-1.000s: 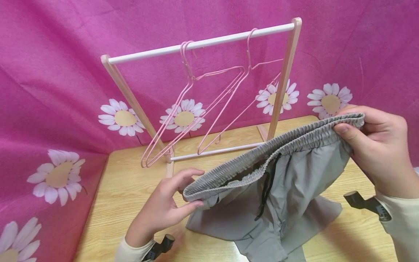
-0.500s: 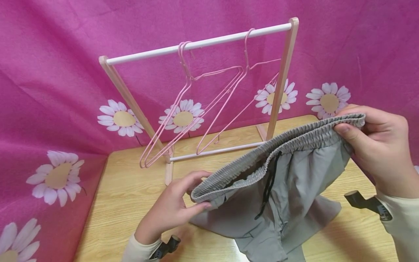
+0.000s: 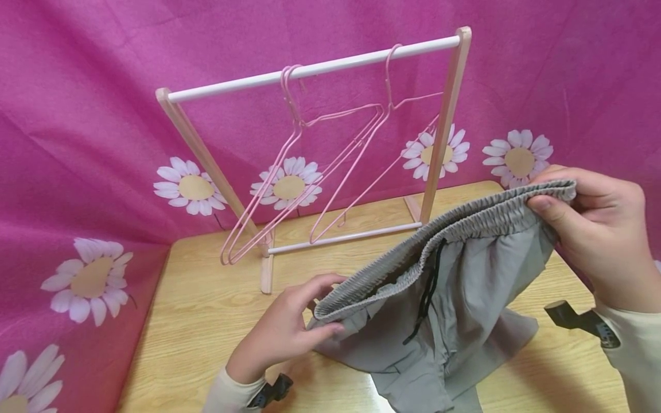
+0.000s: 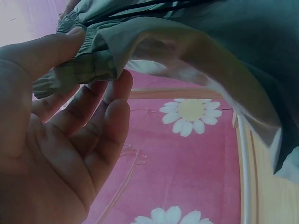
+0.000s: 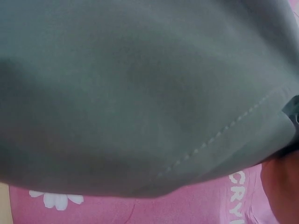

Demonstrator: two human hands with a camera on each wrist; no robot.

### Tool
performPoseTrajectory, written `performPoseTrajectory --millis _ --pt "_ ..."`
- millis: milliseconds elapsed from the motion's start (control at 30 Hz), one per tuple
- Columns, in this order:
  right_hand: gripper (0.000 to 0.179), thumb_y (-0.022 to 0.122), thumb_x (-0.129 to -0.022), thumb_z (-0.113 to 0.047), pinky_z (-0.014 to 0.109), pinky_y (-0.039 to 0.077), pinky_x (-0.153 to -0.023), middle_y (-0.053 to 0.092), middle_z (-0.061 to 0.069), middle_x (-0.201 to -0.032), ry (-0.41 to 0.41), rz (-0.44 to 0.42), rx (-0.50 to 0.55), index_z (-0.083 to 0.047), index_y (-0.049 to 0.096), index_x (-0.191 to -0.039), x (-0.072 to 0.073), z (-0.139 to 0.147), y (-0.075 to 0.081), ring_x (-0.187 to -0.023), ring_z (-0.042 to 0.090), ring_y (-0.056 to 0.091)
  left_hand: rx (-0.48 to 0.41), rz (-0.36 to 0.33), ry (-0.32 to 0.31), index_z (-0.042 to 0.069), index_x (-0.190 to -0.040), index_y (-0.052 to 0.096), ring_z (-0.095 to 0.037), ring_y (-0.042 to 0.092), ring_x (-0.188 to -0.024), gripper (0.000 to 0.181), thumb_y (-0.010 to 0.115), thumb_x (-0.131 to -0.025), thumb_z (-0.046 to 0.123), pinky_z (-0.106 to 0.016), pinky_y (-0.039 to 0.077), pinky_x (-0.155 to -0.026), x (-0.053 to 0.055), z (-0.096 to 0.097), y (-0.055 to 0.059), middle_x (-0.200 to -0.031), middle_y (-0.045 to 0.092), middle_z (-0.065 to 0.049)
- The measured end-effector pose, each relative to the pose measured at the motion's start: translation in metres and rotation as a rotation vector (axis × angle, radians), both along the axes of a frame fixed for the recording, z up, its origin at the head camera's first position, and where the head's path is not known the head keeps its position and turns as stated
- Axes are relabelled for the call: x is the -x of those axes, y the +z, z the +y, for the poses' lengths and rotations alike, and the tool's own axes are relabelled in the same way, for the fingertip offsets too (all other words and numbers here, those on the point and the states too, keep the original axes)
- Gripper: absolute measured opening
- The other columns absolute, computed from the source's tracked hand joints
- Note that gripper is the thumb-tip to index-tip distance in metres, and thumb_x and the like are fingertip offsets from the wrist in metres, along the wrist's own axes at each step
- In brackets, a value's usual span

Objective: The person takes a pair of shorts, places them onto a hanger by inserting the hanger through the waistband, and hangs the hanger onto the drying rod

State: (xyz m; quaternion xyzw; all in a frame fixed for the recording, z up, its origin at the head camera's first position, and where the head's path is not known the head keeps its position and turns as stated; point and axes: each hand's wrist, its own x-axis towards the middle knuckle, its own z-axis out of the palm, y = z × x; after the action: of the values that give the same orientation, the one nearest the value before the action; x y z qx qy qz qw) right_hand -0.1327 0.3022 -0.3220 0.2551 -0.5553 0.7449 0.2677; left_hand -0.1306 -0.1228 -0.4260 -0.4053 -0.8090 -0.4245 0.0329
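Note:
A pair of grey shorts [image 3: 480, 269] with a gathered elastic waistband and a black drawstring [image 3: 428, 292] is held up over the table, the waist partly open. My left hand [image 3: 291, 327] pinches the waistband's left end between thumb and fingers. At the other, higher end, my right hand [image 3: 604, 229] grips the waistband with the thumb in front. In the left wrist view, the thumb of my left hand [image 4: 60, 126] lies on the gathered band [image 4: 84, 70], the fingers behind it. Grey cloth [image 5: 140, 102] hides most of the right wrist view.
Behind the shorts stands a small clothes rack [image 3: 310, 70] with a white top rail and wooden posts. Several pink wire hangers [image 3: 294, 137] hang from it. The wooden table [image 3: 201, 321] meets a pink flowered cloth [image 3: 93, 172] at the back and left.
My left hand has moved a little to the right with its end of the waistband, bringing the two ends closer together. The right hand has stayed nearly still.

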Motion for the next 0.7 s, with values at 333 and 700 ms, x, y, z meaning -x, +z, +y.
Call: performPoseTrajectory --millis 333,700 --pt "0.014 0.067 -0.086 0.032 0.024 0.059 -0.072 0.075 0.022 -0.095 0.025 0.005 0.005 0.032 0.064 -0.100 0.000 -0.001 0.001 -0.079 0.022 0.066 0.029 -0.010 -0.008 0.017 -0.153 0.058 -0.008 0.068 -0.100 0.073 0.092 -0.088 0.017 -0.023 0.060 -0.080 0.000 0.007 -0.007 -0.122 0.076 0.001" --pt "0.015 0.069 -0.086 0.030 0.022 0.057 -0.069 0.075 0.019 -0.093 -0.014 -0.009 -0.040 0.030 0.065 -0.100 0.000 0.000 -0.001 -0.077 0.019 0.066 0.077 -0.028 0.008 0.019 -0.153 0.058 -0.008 0.065 -0.099 0.071 0.091 -0.090 0.022 -0.029 0.061 -0.081 -0.001 0.012 -0.011 -0.131 0.073 0.006"
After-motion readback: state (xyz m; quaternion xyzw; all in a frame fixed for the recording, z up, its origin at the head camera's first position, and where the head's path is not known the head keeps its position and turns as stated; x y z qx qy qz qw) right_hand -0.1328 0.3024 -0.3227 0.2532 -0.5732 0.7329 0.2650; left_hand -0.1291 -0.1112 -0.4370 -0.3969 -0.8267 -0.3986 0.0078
